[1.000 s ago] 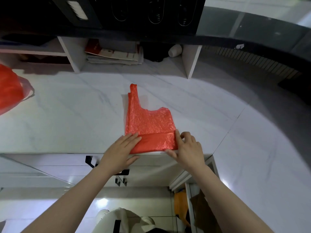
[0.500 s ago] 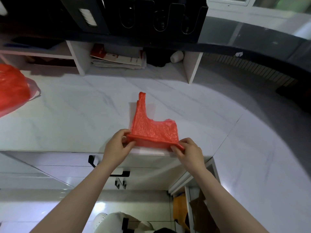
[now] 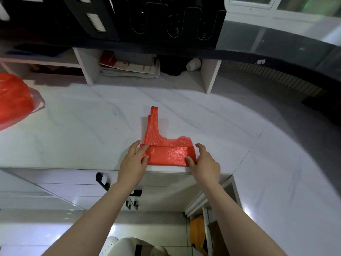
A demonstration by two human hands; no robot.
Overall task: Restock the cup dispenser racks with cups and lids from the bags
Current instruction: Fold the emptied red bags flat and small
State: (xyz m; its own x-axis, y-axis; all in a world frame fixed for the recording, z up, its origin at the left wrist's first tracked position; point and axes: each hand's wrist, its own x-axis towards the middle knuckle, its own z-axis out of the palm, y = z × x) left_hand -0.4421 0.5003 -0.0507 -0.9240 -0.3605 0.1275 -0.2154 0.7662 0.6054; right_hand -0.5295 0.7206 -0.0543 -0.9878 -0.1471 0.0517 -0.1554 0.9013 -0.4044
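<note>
At the bench (image 3: pixel 73 137) edge, left hand (image 3: pixel 133 162) and right hand (image 3: pixel 205 164) each hold a pinching grip on one end of the fold in the red bag (image 3: pixel 167 154), likely to crease it flat.

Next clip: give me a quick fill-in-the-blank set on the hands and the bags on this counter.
1. The left hand and right hand pinch the two ends of a flat bag coloured ____.
2. Its near edge is ____ over onto itself.
3. A bulging bag sits on the counter at the far ____ of the view.
4. The flat bag's handle points ____ from the person.

Missing words: red; folded; left; away
</note>
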